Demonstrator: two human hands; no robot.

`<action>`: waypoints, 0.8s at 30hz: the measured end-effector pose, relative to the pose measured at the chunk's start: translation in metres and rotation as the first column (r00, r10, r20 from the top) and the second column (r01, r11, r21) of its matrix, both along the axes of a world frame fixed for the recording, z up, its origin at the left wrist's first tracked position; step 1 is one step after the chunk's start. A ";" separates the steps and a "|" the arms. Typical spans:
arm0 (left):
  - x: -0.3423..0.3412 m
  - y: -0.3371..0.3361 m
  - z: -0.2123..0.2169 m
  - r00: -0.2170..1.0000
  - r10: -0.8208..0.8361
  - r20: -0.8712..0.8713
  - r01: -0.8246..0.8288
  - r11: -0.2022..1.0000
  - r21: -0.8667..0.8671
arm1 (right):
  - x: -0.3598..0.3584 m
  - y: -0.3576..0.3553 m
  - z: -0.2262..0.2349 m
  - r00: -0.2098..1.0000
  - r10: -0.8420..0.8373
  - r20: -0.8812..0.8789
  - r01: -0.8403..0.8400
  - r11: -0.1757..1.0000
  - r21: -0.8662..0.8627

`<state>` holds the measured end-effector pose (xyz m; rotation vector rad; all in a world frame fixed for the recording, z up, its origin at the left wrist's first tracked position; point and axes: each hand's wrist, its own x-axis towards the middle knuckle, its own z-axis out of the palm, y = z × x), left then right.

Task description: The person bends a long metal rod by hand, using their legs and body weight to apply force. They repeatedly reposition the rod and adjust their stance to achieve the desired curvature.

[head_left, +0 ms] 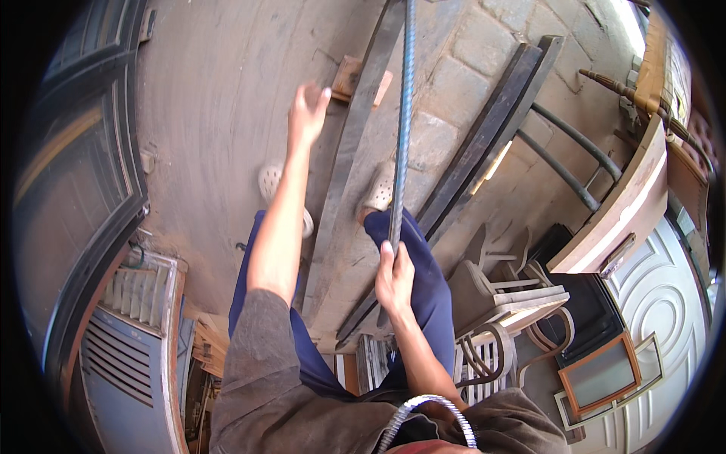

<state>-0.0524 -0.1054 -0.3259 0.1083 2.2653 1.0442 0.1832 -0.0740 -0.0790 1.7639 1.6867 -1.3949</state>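
Note:
My right hand (395,281) is wrapped round the near end of a long ribbed steel bar (404,113). The bar runs straight away from me, past the top edge of the view. My left hand (306,117) is raised to the left of the bar and touches nothing that I can see. Its thumb stands away from the fingers, which are slightly blurred; it looks open. Below the bar, a long dark wooden beam (350,144) lies between my feet. A small brown wood block (346,79) touches the beam near my left hand.
Two dark beams (484,125) lie to the right on the paving, beside curved metal tubes (578,144). Stacked chairs (503,303), a framed panel (601,376) and a white door (658,303) crowd the lower right. A dark framed door (83,189) and a louvred shutter (121,363) stand left.

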 end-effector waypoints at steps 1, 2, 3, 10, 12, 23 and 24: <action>-0.035 0.044 -0.007 0.998 -0.058 -0.038 0.058 0.998 -0.011 | 0.002 0.010 0.010 1.000 -0.025 0.002 0.025 0.999 -0.041; -0.061 0.097 0.005 0.987 -0.105 -0.122 0.106 0.994 -0.003 | 0.006 0.017 0.018 0.998 -0.063 0.022 0.064 0.995 -0.076; -0.090 0.128 -0.008 0.949 -0.158 -0.274 0.164 0.986 -0.001 | 0.006 0.022 0.027 0.994 -0.076 0.077 0.086 0.987 -0.136; -0.172 0.264 -0.016 0.642 -0.672 -0.369 0.686 0.718 -0.115 | -0.008 0.055 0.072 0.985 -0.122 0.126 0.151 0.954 -0.260; -0.179 0.266 -0.078 0.594 -0.662 -0.458 0.708 0.700 -0.093 | -0.007 0.057 0.076 0.991 -0.076 0.111 0.105 0.951 -0.290; -0.136 0.247 -0.069 0.840 -0.517 -0.166 0.539 0.832 0.130 | -0.023 0.055 0.060 0.985 -0.072 0.156 0.104 0.973 -0.208; -0.136 0.242 -0.068 0.805 -0.540 -0.246 0.572 0.817 0.079 | -0.026 0.051 0.044 0.984 -0.061 0.168 0.091 0.981 -0.173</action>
